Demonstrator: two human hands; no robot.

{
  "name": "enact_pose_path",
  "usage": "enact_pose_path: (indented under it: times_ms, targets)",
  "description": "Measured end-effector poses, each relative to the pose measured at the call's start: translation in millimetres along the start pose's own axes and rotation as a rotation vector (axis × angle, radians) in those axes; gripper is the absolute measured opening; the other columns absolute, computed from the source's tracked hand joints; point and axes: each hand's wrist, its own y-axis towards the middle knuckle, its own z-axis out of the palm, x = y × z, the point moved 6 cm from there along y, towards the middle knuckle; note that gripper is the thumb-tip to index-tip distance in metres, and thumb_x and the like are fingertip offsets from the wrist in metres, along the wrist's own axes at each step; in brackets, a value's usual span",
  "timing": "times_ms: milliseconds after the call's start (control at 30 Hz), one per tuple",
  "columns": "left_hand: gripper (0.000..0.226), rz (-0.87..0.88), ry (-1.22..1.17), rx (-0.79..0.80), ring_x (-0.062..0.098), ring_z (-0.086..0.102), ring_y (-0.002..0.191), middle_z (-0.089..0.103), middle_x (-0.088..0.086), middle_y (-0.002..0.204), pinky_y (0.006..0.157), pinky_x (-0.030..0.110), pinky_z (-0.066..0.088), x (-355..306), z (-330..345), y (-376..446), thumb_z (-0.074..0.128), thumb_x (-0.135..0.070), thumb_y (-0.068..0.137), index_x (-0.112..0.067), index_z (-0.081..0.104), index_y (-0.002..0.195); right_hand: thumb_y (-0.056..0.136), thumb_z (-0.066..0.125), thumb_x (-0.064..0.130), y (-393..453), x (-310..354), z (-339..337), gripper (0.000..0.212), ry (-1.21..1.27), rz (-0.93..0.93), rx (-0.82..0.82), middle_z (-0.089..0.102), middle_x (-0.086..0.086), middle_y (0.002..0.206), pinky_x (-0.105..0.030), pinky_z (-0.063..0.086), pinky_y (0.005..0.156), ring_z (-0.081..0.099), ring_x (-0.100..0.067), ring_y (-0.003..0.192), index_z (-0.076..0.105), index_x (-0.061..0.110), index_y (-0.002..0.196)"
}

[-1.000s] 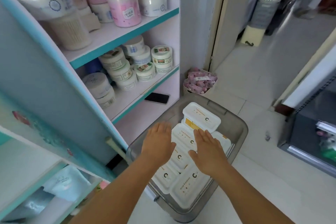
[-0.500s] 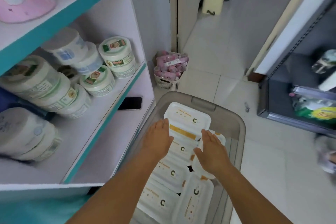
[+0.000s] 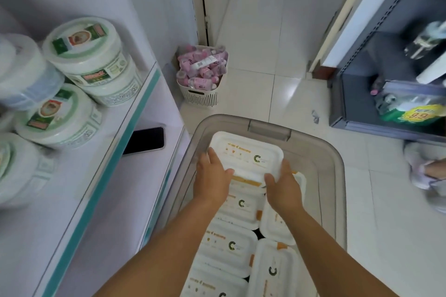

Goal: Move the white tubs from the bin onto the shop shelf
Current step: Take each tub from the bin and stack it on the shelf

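atop the bin (image 3: 335,169), white rectangular tub (image 3: 246,154), orange label, clasped by left grip (image 3: 211,176) and right grip (image 3: 282,184)

Six white tubs (image 3: 246,154) can be counted inside one grey bin (image 3: 333,176), all flat-lidded; the farthest one is held at its two near corners by two hands, the left hand (image 3: 211,176) and the right hand (image 3: 283,188). Left of the bin, on the shop shelf (image 3: 135,113), five round tubs (image 3: 89,53) are seen, though more may be cut off at the edge. One black phone (image 3: 146,140) is laid below them. Beyond the bin, one small basket (image 3: 200,96) of pink packets is stood; the packets are too jumbled to be counted.
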Motion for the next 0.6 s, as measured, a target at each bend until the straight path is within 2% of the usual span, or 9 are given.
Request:
enact_pose_path:
  times_ms: [167, 267, 400, 533, 600]
  targets:
    - [0.082, -0.023, -0.112, -0.043, 0.023, 0.031, 0.133, 0.025, 0.010, 0.148, 0.103, 0.031, 0.036, 4.7, 1.9, 2.6, 0.060, -0.033, 0.090, -0.006, 0.011, 0.150, 0.096, 0.049, 0.021, 4.9, -4.2, 0.1, 0.063, 0.106, 0.019, -0.041, 0.055, -0.010, 0.132, -0.037, 0.049, 0.084, 0.058, -0.031, 0.109, 0.019, 0.016, 0.150]
    - [0.085, -0.062, -0.167, -0.059, 0.023, 0.037, 0.130, 0.027, 0.010, 0.145, 0.103, 0.032, 0.039, 4.8, 0.5, -4.1, 0.065, -0.031, 0.088, -0.007, 0.012, 0.150, 0.093, 0.053, 0.016, 3.5, -7.7, -4.7, 0.056, 0.150, -0.006, -0.046, 0.061, -0.007, 0.122, -0.033, 0.049, 0.074, 0.060, -0.026, 0.097, 0.031, 0.018, 0.144]
    - [0.088, -0.124, -0.225, -0.104, 0.021, 0.046, 0.120, 0.030, 0.007, 0.137, 0.097, 0.034, 0.046, 8.5, -2.6, -25.3, 0.072, -0.033, 0.081, -0.009, 0.019, 0.147, 0.091, 0.056, 0.015, -4.5, -12.6, -14.2, 0.049, 0.165, -0.057, -0.019, 0.061, -0.001, 0.116, -0.026, 0.044, 0.055, 0.062, -0.025, 0.091, 0.040, 0.021, 0.137]
    - [0.081, -0.186, -0.322, -0.165, 0.020, 0.050, 0.113, 0.034, 0.002, 0.130, 0.091, 0.036, 0.051, 7.9, -11.8, -61.8, 0.076, -0.033, 0.077, -0.014, 0.030, 0.141, 0.087, 0.060, 0.014, -21.1, -13.6, -31.1, 0.048, 0.187, -0.152, 0.026, 0.064, 0.002, 0.112, -0.039, 0.055, 0.072, 0.064, -0.022, 0.086, 0.047, 0.025, 0.132]
    - [0.073, -0.198, -0.383, -0.232, 0.019, 0.051, 0.109, 0.035, 0.000, 0.125, 0.088, 0.032, 0.050, 4.5, -17.6, -88.0, 0.078, -0.031, 0.075, -0.015, 0.039, 0.134, 0.087, 0.060, 0.015, -34.1, -12.9, -44.0, 0.052, 0.190, -0.209, 0.063, 0.063, 0.005, 0.112, -0.034, 0.053, 0.070, 0.064, -0.019, 0.088, 0.046, 0.029, 0.134]
